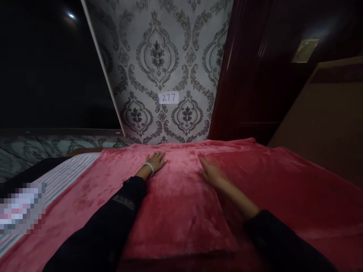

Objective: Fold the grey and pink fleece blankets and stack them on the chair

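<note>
Fingers spread flat, the left hand presses palm-down on the far end of a pink pillow, grasping nothing; a pale bangle circles its wrist above a black sleeve. Right hand lies just as open and flat along the pillow's right side near its far corner, fingers pointing toward the head of the bed, holding nothing either, and its forearm runs bare back to a dark cuff. Between the two hands the pillow's plush top bulges slightly. It rests lengthwise on a pink velvety blanket of the same colour, which covers most of the bed and reaches its head edge. At the bed's left edge the blanket gives way to a striped sheet, pale with thin coloured lines. Beyond the head edge rises a wall papered in a grey damask pattern, and on it, above the pillow, sits a small white label reading 277. To the right of the wallpaper stands a dark red wooden panel; left of it the room is too dark to tell.
</note>
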`<state>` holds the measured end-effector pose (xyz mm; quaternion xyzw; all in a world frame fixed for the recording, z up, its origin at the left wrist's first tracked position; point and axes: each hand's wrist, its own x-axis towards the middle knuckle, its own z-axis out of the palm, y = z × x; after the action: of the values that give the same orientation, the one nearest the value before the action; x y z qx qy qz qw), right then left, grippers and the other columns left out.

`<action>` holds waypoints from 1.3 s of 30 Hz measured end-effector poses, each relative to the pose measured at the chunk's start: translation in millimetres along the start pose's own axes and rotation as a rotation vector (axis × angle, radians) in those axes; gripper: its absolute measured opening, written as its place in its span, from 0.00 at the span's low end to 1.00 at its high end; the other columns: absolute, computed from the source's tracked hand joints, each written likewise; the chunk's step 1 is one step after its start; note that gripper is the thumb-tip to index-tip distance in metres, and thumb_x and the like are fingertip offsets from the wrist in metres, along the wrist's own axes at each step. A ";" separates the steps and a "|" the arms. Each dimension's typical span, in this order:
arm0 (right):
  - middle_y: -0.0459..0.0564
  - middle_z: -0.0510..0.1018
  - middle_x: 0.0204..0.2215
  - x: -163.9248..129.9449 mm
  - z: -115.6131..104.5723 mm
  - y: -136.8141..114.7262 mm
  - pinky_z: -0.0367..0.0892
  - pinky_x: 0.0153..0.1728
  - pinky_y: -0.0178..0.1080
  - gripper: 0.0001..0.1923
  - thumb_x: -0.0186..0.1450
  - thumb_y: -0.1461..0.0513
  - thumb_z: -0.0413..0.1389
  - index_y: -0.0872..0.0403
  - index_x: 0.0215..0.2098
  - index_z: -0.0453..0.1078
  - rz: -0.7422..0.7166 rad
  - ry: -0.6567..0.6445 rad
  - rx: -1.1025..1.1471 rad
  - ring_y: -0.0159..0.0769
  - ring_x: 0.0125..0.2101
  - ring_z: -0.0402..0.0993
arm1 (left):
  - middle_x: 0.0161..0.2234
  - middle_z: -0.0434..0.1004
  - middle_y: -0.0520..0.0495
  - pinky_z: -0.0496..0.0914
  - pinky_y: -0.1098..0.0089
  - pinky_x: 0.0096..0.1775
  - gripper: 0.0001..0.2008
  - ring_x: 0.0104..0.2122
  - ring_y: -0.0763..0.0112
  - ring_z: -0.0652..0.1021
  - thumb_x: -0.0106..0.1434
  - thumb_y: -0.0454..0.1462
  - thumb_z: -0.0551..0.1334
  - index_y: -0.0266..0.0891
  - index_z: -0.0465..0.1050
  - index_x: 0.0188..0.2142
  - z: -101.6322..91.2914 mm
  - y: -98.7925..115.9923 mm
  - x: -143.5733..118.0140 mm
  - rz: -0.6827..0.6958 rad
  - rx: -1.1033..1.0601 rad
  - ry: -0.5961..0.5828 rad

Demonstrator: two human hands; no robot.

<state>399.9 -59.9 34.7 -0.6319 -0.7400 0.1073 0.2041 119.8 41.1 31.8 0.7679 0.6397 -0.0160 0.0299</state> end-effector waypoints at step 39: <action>0.55 0.47 0.74 68.8 49.4 -21.5 0.45 0.68 0.56 0.32 0.75 0.53 0.35 0.56 0.74 0.48 0.101 -0.191 -0.097 0.44 0.73 0.40 | 0.73 0.46 0.37 0.57 0.52 0.66 0.33 0.71 0.55 0.54 0.73 0.48 0.43 0.37 0.48 0.73 2.6 -50.3 -26.8 -0.260 -0.108 -0.053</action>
<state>351.0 8.5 11.0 -0.6645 -0.7274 0.1414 0.0961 65.5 23.6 29.7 0.6750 0.7328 -0.0056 0.0857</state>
